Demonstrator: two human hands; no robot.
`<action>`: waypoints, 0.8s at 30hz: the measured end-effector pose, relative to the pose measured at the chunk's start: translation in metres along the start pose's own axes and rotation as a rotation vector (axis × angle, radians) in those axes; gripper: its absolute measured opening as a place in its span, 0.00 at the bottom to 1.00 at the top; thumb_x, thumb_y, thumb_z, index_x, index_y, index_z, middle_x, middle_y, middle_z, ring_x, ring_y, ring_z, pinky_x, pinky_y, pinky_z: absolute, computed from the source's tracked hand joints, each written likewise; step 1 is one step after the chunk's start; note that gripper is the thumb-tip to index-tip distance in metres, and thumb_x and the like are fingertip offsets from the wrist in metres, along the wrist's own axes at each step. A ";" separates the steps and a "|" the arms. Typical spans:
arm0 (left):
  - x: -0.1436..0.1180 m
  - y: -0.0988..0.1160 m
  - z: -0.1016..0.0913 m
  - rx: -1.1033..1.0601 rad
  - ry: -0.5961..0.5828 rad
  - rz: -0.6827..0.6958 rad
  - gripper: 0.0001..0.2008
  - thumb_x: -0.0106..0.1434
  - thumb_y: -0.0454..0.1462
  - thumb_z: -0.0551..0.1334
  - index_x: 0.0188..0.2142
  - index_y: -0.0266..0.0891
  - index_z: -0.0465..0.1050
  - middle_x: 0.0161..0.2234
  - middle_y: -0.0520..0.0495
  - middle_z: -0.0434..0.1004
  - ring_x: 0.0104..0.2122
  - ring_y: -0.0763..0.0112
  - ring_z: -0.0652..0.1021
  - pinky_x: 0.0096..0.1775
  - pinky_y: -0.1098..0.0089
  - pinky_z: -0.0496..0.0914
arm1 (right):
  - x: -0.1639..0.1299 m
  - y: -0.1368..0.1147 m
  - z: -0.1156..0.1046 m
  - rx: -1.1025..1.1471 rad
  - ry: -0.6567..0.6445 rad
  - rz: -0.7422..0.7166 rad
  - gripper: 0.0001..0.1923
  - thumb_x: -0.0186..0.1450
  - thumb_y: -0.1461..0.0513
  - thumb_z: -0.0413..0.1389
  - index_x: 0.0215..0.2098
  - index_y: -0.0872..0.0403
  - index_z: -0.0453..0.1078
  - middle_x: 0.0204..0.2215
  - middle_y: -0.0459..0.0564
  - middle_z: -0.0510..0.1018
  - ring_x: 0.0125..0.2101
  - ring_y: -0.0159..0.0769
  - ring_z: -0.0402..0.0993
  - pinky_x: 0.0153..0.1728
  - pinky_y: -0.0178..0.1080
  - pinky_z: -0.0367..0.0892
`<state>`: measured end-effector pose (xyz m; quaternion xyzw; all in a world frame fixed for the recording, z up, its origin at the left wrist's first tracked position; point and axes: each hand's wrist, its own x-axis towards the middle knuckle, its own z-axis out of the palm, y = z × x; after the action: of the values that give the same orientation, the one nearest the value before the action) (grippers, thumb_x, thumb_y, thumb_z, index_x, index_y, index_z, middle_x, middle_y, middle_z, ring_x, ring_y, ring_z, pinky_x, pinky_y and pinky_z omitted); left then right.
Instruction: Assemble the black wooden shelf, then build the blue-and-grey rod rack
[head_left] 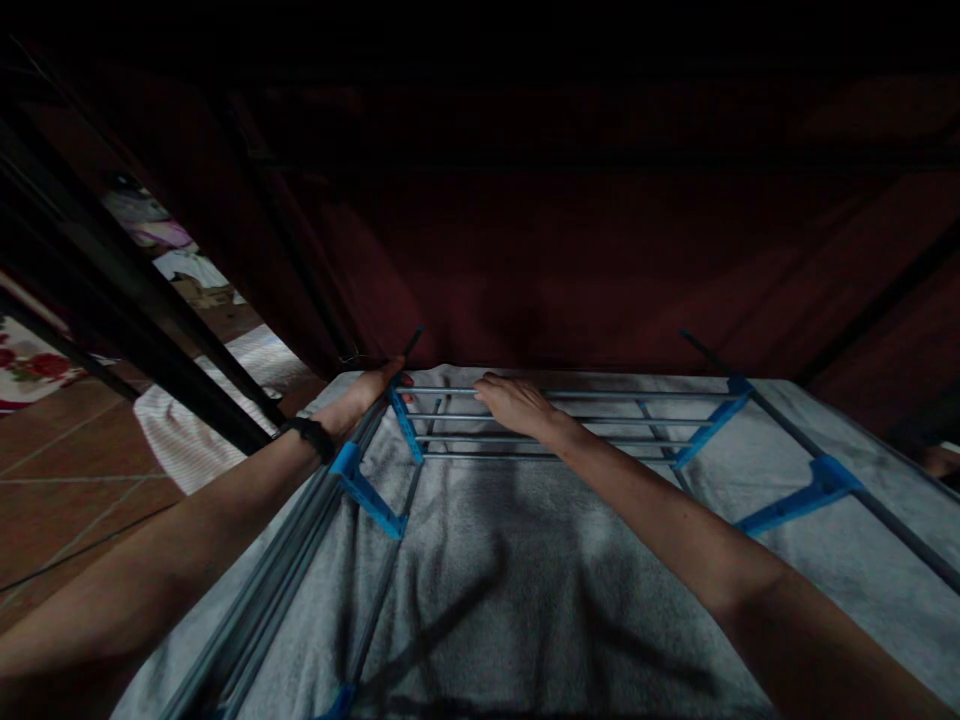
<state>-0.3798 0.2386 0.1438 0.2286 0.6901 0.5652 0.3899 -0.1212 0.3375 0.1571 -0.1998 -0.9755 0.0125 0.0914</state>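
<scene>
A rack of grey metal tubes [637, 394] with blue plastic brackets [705, 430] lies on a grey blanket [495, 560]. My left hand [379, 388], a dark band on its wrist, is closed around the far left corner of the rack, by a blue bracket [405, 425]. Part of its grip is hidden. My right hand [517, 403] is closed over the farthest cross tube, left of its middle, with the fingertips curled out of sight. Along the left side runs a bundle of parallel tubes [277, 570], next to another blue bracket [371, 495].
A dark red cloth wall [525, 270] rises just beyond the blanket. Dark posts [172, 330] stand at the left. Past them are a tiled floor [82, 480], a pale striped cloth [180, 420] and a heap of fabrics [165, 235].
</scene>
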 end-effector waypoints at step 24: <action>-0.030 0.029 0.031 0.269 0.131 0.025 0.15 0.65 0.45 0.57 0.30 0.37 0.75 0.21 0.45 0.73 0.17 0.69 0.71 0.20 0.70 0.66 | 0.003 0.005 0.001 0.004 -0.040 0.008 0.18 0.75 0.58 0.40 0.54 0.49 0.68 0.53 0.50 0.75 0.48 0.42 0.75 0.45 0.39 0.66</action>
<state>-0.3415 0.2423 0.1784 0.2500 0.7807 0.4861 0.3028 -0.1217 0.3432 0.1567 -0.2033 -0.9763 0.0190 0.0721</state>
